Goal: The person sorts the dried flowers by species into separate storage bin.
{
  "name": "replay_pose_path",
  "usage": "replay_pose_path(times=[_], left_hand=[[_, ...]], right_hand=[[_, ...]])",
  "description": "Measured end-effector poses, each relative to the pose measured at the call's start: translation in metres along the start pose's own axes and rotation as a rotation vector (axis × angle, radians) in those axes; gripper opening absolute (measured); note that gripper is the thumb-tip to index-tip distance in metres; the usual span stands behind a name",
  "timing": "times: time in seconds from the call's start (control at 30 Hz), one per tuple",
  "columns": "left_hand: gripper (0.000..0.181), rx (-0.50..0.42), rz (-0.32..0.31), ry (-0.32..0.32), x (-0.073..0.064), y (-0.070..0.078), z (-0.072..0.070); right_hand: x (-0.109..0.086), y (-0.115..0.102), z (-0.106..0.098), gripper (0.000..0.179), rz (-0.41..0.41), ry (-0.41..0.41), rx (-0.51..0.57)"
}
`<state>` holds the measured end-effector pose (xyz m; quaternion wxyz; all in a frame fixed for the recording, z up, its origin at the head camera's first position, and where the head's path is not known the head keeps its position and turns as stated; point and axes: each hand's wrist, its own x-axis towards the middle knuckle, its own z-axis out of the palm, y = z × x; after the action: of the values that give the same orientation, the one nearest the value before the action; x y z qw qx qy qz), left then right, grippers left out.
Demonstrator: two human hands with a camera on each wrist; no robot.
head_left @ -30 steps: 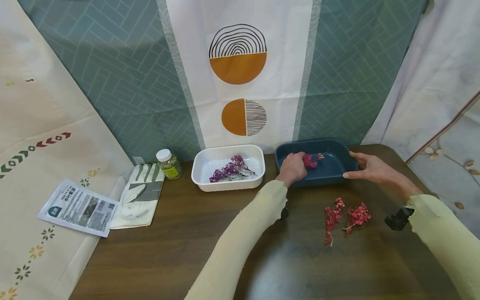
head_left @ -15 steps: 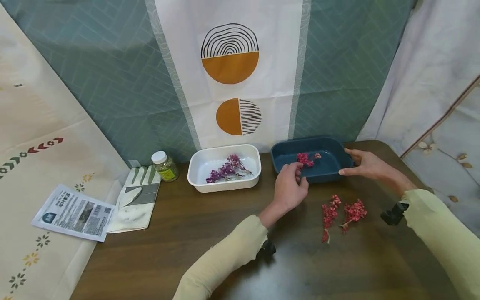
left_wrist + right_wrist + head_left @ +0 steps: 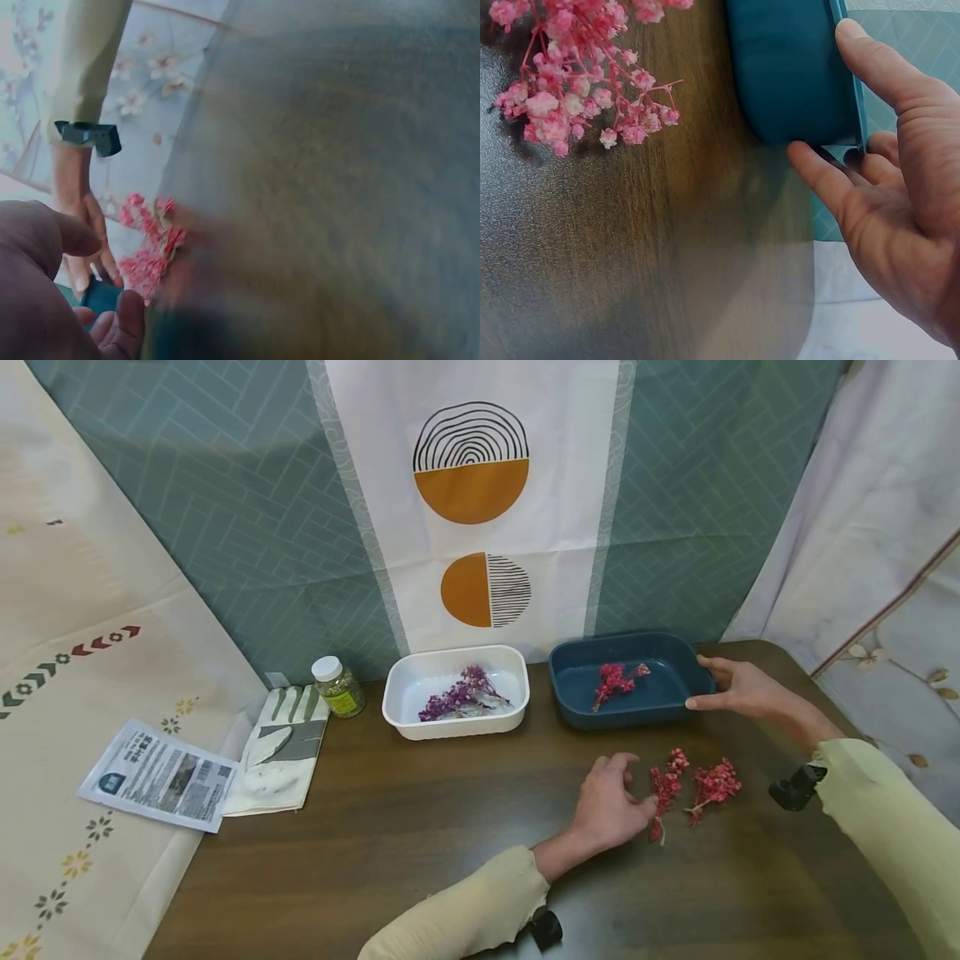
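Note:
Beside a pink dried flower sprig (image 3: 664,785) on the table is my left hand (image 3: 611,806), thumb and fingers spread apart. In the left wrist view the hand's thumb and fingertips stand apart, with pink blossoms (image 3: 146,259) beyond them. My right hand (image 3: 742,689) grips the right end of a dark blue tray (image 3: 573,714); the right wrist view has its fingers on the tray's rim and corner. Inside the tray lies one pink sprig (image 3: 615,681). Another pink sprig (image 3: 715,783) rests on the table to the right of the first.
A white tray (image 3: 408,732) holding purple dried flowers (image 3: 461,693) stands left of the blue one. Farther left are a lidded jar (image 3: 339,689), folded gloves (image 3: 273,760) and a printed packet (image 3: 161,777). Cloth hangs behind the table and at both sides.
My left hand has let go of the pink sprig, leaving it in the blue tray, and has come back toward the sprigs on the table. My right hand has stayed at the tray's end.

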<state>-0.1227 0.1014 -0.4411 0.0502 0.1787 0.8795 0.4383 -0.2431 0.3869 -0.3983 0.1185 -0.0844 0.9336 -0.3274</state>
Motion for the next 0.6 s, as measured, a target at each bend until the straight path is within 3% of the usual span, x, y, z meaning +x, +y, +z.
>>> replay_pose_path(times=[0.17, 0.43, 0.6], left_hand=[[0.060, 0.141, -0.065, -0.045, -0.003, 0.006, 0.012], [0.063, 0.220, -0.108, -0.049, -0.001, 0.011, 0.027], [0.068, 0.296, -0.103, -0.075, 0.001, 0.013, 0.033]], right_hand=[[-0.001, 0.000, 0.000, 0.108, 0.008, -0.003, 0.001], [0.001, 0.002, 0.000, 0.107, 0.005, -0.001, 0.005], [0.001, 0.003, 0.000, 0.107, -0.001, 0.005, -0.003]])
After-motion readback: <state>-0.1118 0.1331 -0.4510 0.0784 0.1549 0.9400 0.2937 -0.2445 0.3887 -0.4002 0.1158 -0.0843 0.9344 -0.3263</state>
